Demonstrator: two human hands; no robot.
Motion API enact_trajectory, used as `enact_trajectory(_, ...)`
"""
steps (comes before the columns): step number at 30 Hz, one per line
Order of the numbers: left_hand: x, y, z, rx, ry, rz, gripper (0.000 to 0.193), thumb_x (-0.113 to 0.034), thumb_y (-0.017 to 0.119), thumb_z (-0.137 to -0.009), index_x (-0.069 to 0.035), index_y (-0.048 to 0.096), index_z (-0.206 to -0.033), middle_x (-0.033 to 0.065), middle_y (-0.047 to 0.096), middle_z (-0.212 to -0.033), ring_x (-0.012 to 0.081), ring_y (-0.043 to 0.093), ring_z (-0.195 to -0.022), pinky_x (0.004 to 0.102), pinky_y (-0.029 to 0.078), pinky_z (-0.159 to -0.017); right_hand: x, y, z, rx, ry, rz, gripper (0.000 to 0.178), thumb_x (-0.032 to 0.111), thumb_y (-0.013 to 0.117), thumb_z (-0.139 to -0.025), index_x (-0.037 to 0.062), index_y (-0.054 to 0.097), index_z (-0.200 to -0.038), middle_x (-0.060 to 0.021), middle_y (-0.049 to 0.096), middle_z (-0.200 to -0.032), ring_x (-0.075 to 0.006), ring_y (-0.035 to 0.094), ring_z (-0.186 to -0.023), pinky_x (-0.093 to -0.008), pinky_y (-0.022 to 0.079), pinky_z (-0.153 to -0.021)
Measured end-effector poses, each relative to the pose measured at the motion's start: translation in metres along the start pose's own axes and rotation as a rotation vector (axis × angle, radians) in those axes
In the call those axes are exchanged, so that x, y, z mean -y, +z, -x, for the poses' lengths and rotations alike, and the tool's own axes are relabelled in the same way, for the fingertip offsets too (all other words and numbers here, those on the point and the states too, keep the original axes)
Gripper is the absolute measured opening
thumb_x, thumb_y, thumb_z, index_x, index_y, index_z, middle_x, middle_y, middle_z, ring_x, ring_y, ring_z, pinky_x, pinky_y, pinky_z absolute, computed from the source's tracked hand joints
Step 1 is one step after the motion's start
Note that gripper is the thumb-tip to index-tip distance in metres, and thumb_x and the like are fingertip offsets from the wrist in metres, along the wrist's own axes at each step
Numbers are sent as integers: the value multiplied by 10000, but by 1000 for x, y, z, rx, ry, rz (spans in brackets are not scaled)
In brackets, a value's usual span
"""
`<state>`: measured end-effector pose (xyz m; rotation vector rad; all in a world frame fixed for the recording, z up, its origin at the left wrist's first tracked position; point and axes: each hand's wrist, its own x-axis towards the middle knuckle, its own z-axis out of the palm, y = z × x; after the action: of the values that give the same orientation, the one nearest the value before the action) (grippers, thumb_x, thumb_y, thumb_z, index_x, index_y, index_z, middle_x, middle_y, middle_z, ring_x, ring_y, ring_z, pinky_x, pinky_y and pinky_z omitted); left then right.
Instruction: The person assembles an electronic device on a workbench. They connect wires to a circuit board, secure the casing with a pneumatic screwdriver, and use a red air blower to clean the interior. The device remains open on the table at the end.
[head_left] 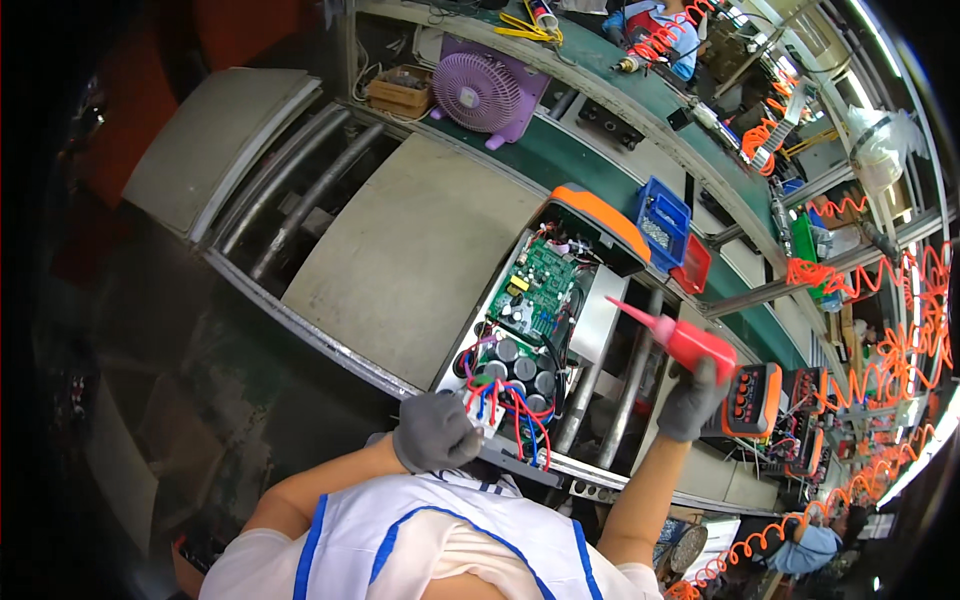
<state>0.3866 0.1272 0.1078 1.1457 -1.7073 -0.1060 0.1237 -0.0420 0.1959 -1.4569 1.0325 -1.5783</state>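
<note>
My right hand [692, 402], in a grey glove, is wrapped round a red squeeze bottle [698, 348]. The bottle's long thin nozzle points up and left, toward the opened machine. My left hand [435, 432], gloved the same way, is closed at the machine's near end, beside a white piece [483, 412] with wires; whatever its fingers hold is hidden. The machine has an orange and black cover end [600, 222] at its far side. Inside it are a green circuit board [540, 285], several round black capacitors [507, 350] and loose red and blue wires [520, 410].
The machine stands on a roller conveyor [622, 400] beside a beige board [410, 250]. A purple fan [478, 92], a blue parts bin [662, 225] and a red bin [692, 265] are beyond. More orange and black machines [752, 400] stand right. Orange coiled hoses [860, 280] hang there.
</note>
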Motion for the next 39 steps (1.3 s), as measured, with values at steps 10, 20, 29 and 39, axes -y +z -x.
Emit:
enact_trajectory(10, 106, 28, -96, 94, -168, -21, 146, -215, 624, -757, -97, 591, -837, 68, 553, -773, 271, 530, -746, 399, 440, -627, -50, 74, -40, 58, -289, 625, 523, 212, 804, -689, -14, 520, -1065, -131, 568, -1040, -217, 549, -974, -335, 435, -859)
enact_trajectory(20, 150, 132, -182, 429, -191, -207, 267, -165, 589, -699, -68, 590, -947, 77, 575, -978, 248, 512, -938, 406, 408, -783, -90, 80, -52, -19, -366, 749, 407, 117, 796, -674, -5, 552, -977, -99, 568, -909, -208, 559, -836, -308, 445, -782)
enact_trajectory(29, 150, 120, -149, 401, -158, -229, 390, -179, 595, -711, -63, 583, -1083, 64, 553, -1160, 216, 522, -952, 388, 389, -814, -97, 85, -40, 152, -461, 812, 433, 64, 784, -653, 15, 552, -1015, -122, 581, -937, -261, 564, -861, -353, 452, -777)
enact_trajectory(39, 154, 123, -147, 362, -159, -185, 362, -175, 584, -709, -58, 581, -1051, 70, 544, -1120, 230, 526, -869, 394, 385, -799, -107, 98, -54, 474, -591, 981, 502, 11, 708, -576, 31, 586, -1062, -156, 607, -922, -312, 620, -746, -367, 508, -606)
